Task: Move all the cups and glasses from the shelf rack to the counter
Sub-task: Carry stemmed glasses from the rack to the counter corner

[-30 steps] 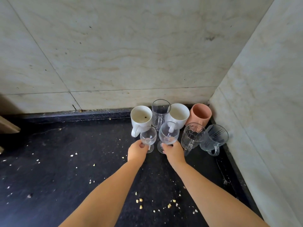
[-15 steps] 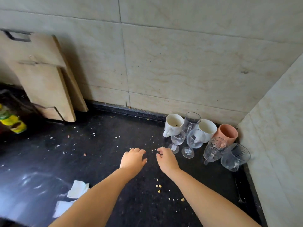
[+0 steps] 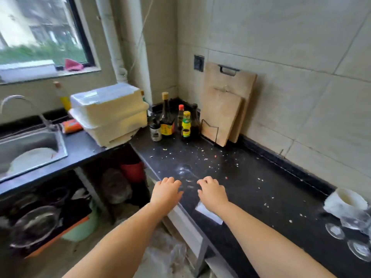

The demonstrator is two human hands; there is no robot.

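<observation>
A white mug (image 3: 344,201) stands on the black counter (image 3: 261,189) at about four o'clock in the view, hard against the right edge, with the round feet of two stemmed glasses (image 3: 347,237) just below it at about four to five o'clock; their bowls are blurred and cut off by the frame. Both hands hover low over the counter near its front edge, well apart from the cups. The left hand (image 3: 166,190) and the right hand (image 3: 211,192) are empty, palms down, fingers loosely curled and released. A scrap of white paper (image 3: 208,214) lies under the right wrist. At twelve o'clock sauce bottles (image 3: 174,121) cluster beside two wooden cutting boards (image 3: 226,109) leaning on the tiled wall. At nine o'clock is a steel sink (image 3: 30,151), with stacked white foam boxes (image 3: 110,113) between it and the bottles.
</observation>
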